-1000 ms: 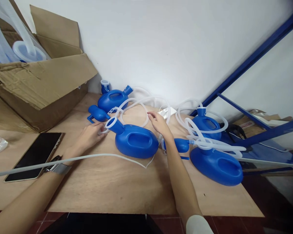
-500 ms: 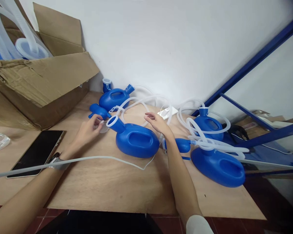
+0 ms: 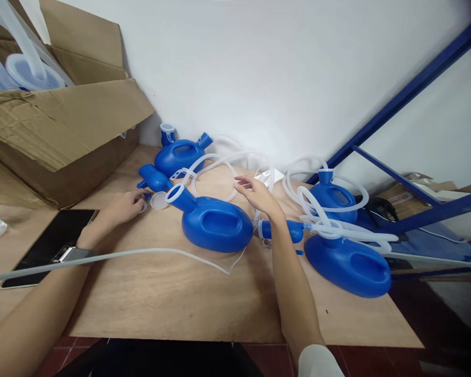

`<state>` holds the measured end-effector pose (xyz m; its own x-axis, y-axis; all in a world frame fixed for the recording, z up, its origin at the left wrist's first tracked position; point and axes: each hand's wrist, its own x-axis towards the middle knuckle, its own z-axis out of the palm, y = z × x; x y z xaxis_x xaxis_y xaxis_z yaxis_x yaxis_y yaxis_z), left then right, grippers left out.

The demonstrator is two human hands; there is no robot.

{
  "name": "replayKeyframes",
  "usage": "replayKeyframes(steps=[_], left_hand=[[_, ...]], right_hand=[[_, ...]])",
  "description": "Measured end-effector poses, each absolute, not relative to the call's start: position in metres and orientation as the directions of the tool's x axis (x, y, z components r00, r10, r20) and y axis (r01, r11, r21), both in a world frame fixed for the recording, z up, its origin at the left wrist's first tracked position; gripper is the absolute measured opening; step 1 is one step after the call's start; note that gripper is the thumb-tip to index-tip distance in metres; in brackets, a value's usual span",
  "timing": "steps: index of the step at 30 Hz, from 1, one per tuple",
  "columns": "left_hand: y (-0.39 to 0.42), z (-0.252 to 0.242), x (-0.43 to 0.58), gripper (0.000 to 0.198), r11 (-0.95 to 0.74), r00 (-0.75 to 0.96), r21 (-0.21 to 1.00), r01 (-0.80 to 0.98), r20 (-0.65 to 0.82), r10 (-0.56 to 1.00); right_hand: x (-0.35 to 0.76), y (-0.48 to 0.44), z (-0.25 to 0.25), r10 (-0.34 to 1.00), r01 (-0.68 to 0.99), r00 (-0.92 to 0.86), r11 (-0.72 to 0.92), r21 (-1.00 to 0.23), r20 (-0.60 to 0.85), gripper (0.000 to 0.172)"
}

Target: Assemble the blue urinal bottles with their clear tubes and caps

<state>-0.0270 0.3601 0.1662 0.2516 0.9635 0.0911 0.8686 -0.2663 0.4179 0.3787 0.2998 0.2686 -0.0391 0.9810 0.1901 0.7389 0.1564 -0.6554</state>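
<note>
My left hand (image 3: 126,208) is low over the tabletop, its fingers curled together at a small translucent piece (image 3: 143,207), mostly hidden by the fingertips. Just right of it lies a round translucent cap (image 3: 158,200). Behind these is a small blue plastic container (image 3: 154,178) on its side. In front of me rests a blue urinal bottle (image 3: 217,224) with a handle opening, its white-rimmed mouth tilted up to the left. My right hand (image 3: 257,195) hovers behind this bottle with its fingers apart, holding nothing. Beneath the right forearm lies another small blue container (image 3: 292,231).
More blue bottles stand at the back (image 3: 180,156) and right (image 3: 349,267), with coiled white tubes (image 3: 304,193). An open cardboard box (image 3: 63,131) occupies the left, near a dark phone (image 3: 51,243). A pale cable (image 3: 141,252) crosses the foreground. Blue metal framing (image 3: 408,99) borders the right.
My left hand has moved left, away from the round cap, which now shows fully. The right hand stays nearly in place. The whole view has shifted slightly.
</note>
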Motion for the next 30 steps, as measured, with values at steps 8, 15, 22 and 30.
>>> replayKeyframes(steps=[8, 15, 22, 30], left_hand=[[0.354, 0.169, -0.028, 0.043, -0.323, 0.274, 0.424, 0.846, 0.175, 0.946], [0.344, 0.172, -0.027, 0.044, -0.440, 0.068, 0.561, 0.701, 0.563, 0.824], [0.327, 0.203, -0.006, 0.027, -0.657, 0.029, 0.163, 0.736, 0.962, 0.270], [0.286, 0.274, 0.074, 0.030, -0.788, 0.370, -0.193, 0.585, 0.928, 0.047]], right_hand=[[0.380, 0.296, 0.269, 0.977, 0.734, -0.061, 0.181, -0.655, 0.203, 0.043], [0.375, 0.289, 0.279, 0.955, 0.655, -0.074, 0.263, -0.708, 0.286, 0.046], [0.345, 0.277, 0.287, 0.932, 0.348, -0.140, 0.362, -0.865, 0.334, 0.067], [0.305, 0.259, 0.300, 0.902, -0.022, -0.208, 0.382, -0.924, 0.378, 0.125]])
